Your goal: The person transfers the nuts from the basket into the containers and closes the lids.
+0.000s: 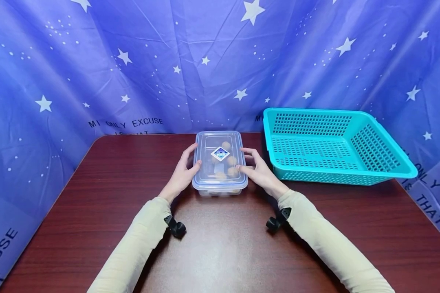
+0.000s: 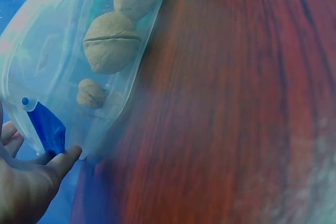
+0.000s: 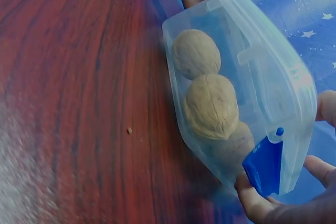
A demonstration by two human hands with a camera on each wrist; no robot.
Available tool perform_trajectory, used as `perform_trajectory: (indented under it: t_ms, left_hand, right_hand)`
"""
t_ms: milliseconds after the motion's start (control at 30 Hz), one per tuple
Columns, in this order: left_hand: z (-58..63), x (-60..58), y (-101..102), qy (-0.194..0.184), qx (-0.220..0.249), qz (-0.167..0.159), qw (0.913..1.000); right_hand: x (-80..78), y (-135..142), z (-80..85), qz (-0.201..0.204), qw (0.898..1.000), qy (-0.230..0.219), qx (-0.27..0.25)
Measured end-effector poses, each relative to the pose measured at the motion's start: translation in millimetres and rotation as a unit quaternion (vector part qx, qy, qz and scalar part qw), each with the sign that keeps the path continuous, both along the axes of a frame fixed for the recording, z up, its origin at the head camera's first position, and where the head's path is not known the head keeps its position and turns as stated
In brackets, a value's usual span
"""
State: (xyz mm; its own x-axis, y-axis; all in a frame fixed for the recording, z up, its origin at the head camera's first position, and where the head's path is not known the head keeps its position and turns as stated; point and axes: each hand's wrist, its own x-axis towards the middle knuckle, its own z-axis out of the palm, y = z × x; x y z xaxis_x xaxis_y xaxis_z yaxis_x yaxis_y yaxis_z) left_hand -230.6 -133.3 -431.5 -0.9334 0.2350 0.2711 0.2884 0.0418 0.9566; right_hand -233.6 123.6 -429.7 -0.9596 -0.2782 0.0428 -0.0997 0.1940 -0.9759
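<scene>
A clear plastic food box [image 1: 207, 165] with a lidded top and a diamond label stands on the table, its long side running away from me. Walnuts [image 3: 211, 107] show through its walls, one with a dark seam line in the left wrist view. My left hand [image 1: 180, 173] holds the box's left side, its fingers beside a blue latch [image 2: 49, 128]. On the opposite side my right hand [image 1: 262, 173] grips the box, thumb at the lid's edge and a fingertip at another blue latch [image 3: 264, 166]. The latches' exact fastening cannot be told.
To the right stands a turquoise perforated basket [image 1: 311, 162] near the table's back edge. The dark red wooden table [image 1: 220, 252] spreads in front of the box. Behind it hangs a blue star-patterned curtain [image 1: 150, 89]. A tiny crumb [image 3: 129, 130] lies on the table.
</scene>
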Motion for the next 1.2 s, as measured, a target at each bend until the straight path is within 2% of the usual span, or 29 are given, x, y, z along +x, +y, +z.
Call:
perform_trajectory:
  t_ms: [100,267,333,500,567,733,833,933,1033,1200]
  left_hand:
    - [3.5,2.3,1,0.014,0.008,0.0,0.9999]
    - [-14.0,-9.2,-2,0.032,0.015,0.006,0.9994]
    - [-13.7,-9.5,-2,0.031,0.018,0.006,0.9993]
    - [4.9,2.0,1,0.02,0.015,0.008,0.9997]
    - [8.7,5.2,2,0.022,0.009,0.011,0.9997]
    - [9.2,7.5,3,0.029,0.001,0.019,0.9994]
    - [8.3,8.0,3,0.027,0.003,0.019,0.9995]
    - [7.8,7.9,3,0.028,0.005,0.019,0.9994]
    - [8.1,7.3,3,0.039,0.006,0.019,0.999]
    - [7.7,6.6,4,0.051,0.007,0.021,0.9985]
  right_hand:
    - [2.4,-1,1.2,-0.011,1.0,0.0,0.012]
    - [3.8,-1,4.3,-0.021,0.999,0.011,0.04]
    - [3.6,0,5.2,-0.019,0.998,0.028,0.053]
    - [3.7,-2,6.1,-0.023,0.997,0.056,0.045]
    - [3.7,-3,6.4,-0.028,0.998,0.047,0.041]
    - [-0.3,-3,6.1,-0.041,0.998,0.0,0.04]
    - [-4.7,-5,3.7,-0.04,0.999,-0.032,0.012]
    - [-8.1,-5,0.0,-0.026,0.997,-0.056,-0.045]
    - [-10.1,-6,-3.1,0.002,0.992,-0.068,-0.109]
    - [-11.4,-6,-7.4,0.046,0.981,-0.078,-0.168]
